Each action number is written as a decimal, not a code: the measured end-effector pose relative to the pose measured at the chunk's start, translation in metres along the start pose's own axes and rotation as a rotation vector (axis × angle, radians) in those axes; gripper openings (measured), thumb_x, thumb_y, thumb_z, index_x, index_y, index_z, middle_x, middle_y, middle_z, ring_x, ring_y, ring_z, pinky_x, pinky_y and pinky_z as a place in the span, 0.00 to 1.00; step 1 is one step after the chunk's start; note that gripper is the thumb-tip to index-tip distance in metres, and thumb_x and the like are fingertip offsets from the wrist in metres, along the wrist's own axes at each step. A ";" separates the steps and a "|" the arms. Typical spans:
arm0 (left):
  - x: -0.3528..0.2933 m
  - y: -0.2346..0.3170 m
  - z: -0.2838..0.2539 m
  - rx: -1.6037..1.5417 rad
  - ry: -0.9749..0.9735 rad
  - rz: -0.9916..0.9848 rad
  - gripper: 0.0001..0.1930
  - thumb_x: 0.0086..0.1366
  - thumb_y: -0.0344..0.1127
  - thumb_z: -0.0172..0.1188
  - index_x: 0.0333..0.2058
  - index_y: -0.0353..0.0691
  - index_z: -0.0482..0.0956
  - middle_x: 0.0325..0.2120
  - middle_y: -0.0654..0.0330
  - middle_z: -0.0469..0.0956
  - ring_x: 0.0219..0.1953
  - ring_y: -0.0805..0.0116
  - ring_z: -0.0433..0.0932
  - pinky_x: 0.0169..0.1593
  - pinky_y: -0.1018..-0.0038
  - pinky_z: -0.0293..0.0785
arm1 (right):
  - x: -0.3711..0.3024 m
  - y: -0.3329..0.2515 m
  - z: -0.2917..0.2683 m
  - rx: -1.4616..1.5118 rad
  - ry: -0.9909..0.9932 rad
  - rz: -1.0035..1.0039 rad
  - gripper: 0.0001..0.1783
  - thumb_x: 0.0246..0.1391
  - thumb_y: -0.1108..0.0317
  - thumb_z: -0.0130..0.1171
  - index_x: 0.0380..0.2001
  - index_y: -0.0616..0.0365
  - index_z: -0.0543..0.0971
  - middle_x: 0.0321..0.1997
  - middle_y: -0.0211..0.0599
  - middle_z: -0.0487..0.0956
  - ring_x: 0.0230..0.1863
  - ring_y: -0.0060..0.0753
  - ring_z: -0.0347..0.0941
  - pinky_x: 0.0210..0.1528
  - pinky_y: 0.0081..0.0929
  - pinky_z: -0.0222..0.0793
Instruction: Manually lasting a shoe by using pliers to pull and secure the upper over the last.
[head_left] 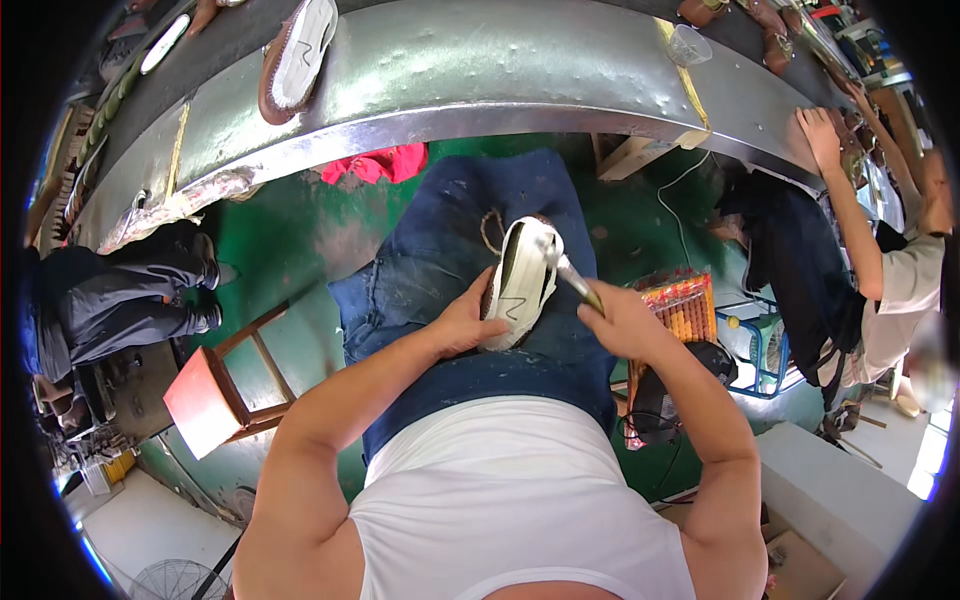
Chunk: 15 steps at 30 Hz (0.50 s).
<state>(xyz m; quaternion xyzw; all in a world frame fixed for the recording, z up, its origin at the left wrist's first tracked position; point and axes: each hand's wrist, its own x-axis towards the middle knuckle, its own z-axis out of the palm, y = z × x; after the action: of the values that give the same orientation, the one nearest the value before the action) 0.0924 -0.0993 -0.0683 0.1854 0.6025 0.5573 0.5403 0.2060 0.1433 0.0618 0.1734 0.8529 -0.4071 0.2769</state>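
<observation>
A shoe (520, 285) with a white sole lies sole-up on my lap, over my blue jeans (450, 250). My left hand (468, 320) grips its left side near the heel. My right hand (622, 318) is closed around the handle of a small hammer (562, 262), whose metal head rests against the sole near the toe end. A loop of tan cord shows just past the shoe's toe.
A curved metal conveyor bench (480, 90) runs ahead, carrying another sole-up shoe (298, 52) and more shoes far right. A red stool (215, 395) stands to my left, a seated person's legs (130, 295) beyond it. Another person (880, 260) works at right; a fan (765, 345) sits on the green floor.
</observation>
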 end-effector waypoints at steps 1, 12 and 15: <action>0.000 0.003 0.001 0.002 0.005 -0.022 0.56 0.53 0.31 0.68 0.70 0.30 0.34 0.68 0.46 0.55 0.70 0.58 0.57 0.70 0.71 0.50 | -0.004 0.010 0.007 -0.001 0.002 0.005 0.22 0.58 0.63 0.56 0.51 0.68 0.71 0.49 0.58 0.78 0.51 0.62 0.74 0.52 0.44 0.70; 0.011 -0.009 0.020 -0.521 0.155 -0.054 0.40 0.72 0.51 0.46 0.71 0.31 0.41 0.69 0.46 0.53 0.70 0.60 0.54 0.69 0.72 0.52 | 0.023 -0.014 0.012 -0.731 -0.102 -0.311 0.16 0.48 0.71 0.58 0.41 0.64 0.75 0.36 0.49 0.79 0.39 0.52 0.79 0.41 0.41 0.75; 0.018 -0.006 0.023 -0.289 0.409 -0.071 0.35 0.76 0.56 0.34 0.69 0.32 0.53 0.66 0.47 0.60 0.68 0.60 0.60 0.68 0.72 0.55 | 0.032 0.007 0.035 -0.626 0.011 -0.383 0.13 0.49 0.70 0.58 0.39 0.63 0.75 0.33 0.47 0.79 0.37 0.50 0.79 0.39 0.41 0.75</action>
<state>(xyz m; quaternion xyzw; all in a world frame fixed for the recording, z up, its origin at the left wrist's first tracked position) 0.1082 -0.0756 -0.0770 -0.0318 0.6197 0.6441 0.4473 0.1962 0.1218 0.0203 -0.0806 0.9547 -0.1697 0.2309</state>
